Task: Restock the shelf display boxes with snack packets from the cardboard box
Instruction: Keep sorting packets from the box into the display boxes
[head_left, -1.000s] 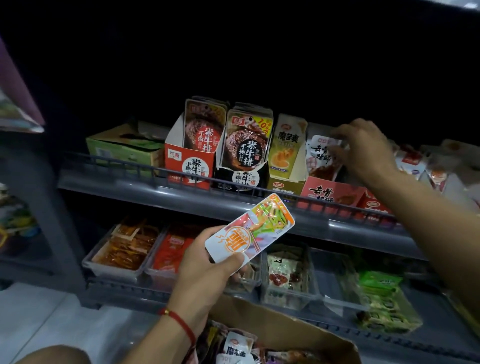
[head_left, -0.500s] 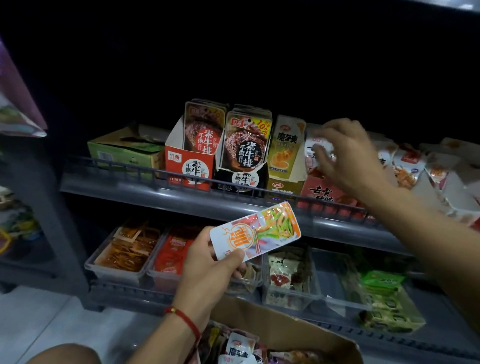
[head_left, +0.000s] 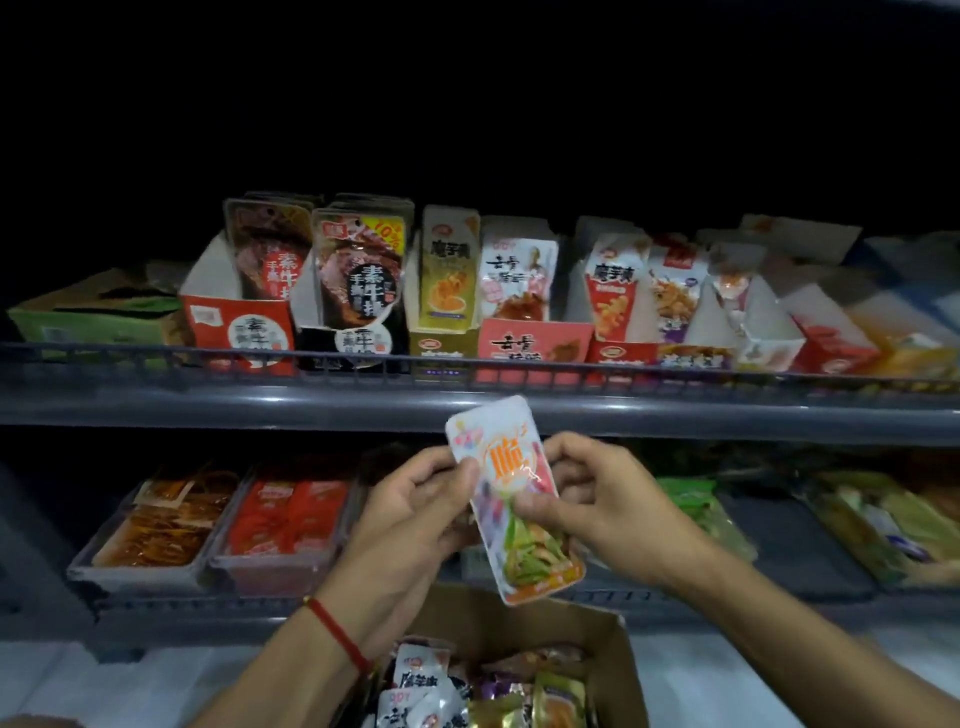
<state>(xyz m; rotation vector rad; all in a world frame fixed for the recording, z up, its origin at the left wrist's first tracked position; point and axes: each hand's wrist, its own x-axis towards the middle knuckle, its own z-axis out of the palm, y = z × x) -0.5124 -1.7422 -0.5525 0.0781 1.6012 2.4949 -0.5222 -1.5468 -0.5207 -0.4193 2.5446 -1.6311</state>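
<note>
Both hands meet on one snack packet (head_left: 511, 499), held upright in front of the lower shelf, just below the upper shelf rail (head_left: 208, 402). The left hand (head_left: 415, 514) pinches its upper left edge; the right hand (head_left: 597, 506) grips its right side, thumb across the face. The printed front is turned toward the person, probably so the label can be read and matched to a display box. The cardboard box (head_left: 618, 654) sits near, directly beneath the hands, open and holding mixed packets, which keeps each reach short. Far above, display boxes (head_left: 535, 343) stand in a row on the upper shelf, packets upright with faces outward. Clear trays (head_left: 145, 564) hold flat packets on the lower shelf at left.
</note>
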